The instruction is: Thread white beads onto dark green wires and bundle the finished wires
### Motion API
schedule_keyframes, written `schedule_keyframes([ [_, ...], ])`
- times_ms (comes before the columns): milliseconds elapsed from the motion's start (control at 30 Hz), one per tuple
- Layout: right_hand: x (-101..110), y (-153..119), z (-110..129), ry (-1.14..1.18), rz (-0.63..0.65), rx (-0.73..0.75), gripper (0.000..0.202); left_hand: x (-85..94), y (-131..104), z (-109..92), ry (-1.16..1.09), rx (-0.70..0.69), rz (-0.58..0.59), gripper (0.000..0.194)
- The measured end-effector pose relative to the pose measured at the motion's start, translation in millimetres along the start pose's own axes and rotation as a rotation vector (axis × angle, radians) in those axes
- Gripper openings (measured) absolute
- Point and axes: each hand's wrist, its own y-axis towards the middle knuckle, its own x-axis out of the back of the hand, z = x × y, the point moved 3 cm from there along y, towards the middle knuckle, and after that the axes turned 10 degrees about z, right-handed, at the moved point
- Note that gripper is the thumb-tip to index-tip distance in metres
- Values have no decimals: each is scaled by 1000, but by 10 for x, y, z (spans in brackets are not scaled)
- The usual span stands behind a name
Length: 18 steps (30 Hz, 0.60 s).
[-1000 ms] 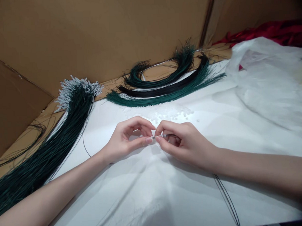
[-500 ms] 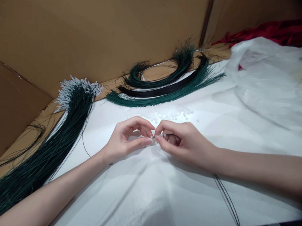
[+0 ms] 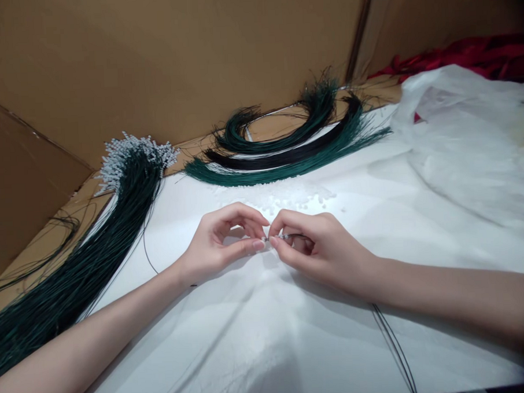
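Note:
My left hand (image 3: 223, 239) and my right hand (image 3: 322, 243) meet fingertip to fingertip over the white work surface. Thumb and forefinger of the right are closed on thin dark wires (image 3: 306, 236) that carry small white beads (image 3: 285, 236). The wires pass under the right palm, and their tails (image 3: 394, 344) come out below the wrist. The left thumb and forefinger pinch the beaded end of the wires, where a white bead (image 3: 264, 239) shows; the fingertips partly hide it. Just beyond the hands lie loose white beads (image 3: 303, 197).
At left lies a long bundle of dark green wires (image 3: 95, 250) with white beaded tips (image 3: 134, 158). Curved bundles of green and black wire (image 3: 282, 158) rest at the back, before a cardboard wall (image 3: 173, 61). Clear plastic (image 3: 468, 135) and red ribbon (image 3: 477, 57) are at right.

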Motion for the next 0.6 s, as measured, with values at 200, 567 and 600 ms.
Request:
schedule_keyframes([
  [200, -2, -5, 9, 5, 2, -2, 4, -2, 3, -3, 1, 3, 10, 27],
  [567, -5, -13, 1, 0, -3, 6, 3, 2, 3, 1, 0, -12, 15, 27],
  [600, -6, -13, 1, -1, -4, 4, 4, 1, 5, 5, 1, -14, 14, 26],
])
